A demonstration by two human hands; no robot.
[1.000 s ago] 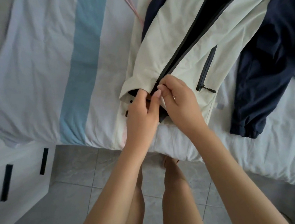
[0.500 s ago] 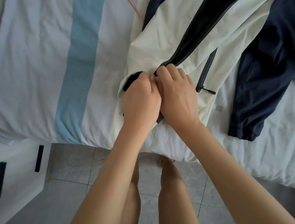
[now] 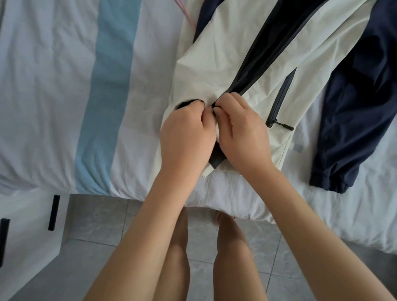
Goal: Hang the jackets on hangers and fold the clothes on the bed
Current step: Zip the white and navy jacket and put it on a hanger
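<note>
Both hands, left (image 3: 186, 137) and right (image 3: 242, 130), pinch the cream jacket's (image 3: 226, 58) front zipper base at the bed's (image 3: 37, 94) near edge.

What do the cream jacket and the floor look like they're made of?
The cream jacket looks like thin, matte, probably synthetic shell fabric, going by its crisp creases. The floor seems to be grey marbled tile: grout lines show, with a faint sheen.

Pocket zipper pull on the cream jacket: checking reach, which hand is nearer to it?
Right. The right hand sits beside the pocket zipper pull, just to its left in the picture; the left hand grips the jacket farther off, beyond the right hand.
</note>
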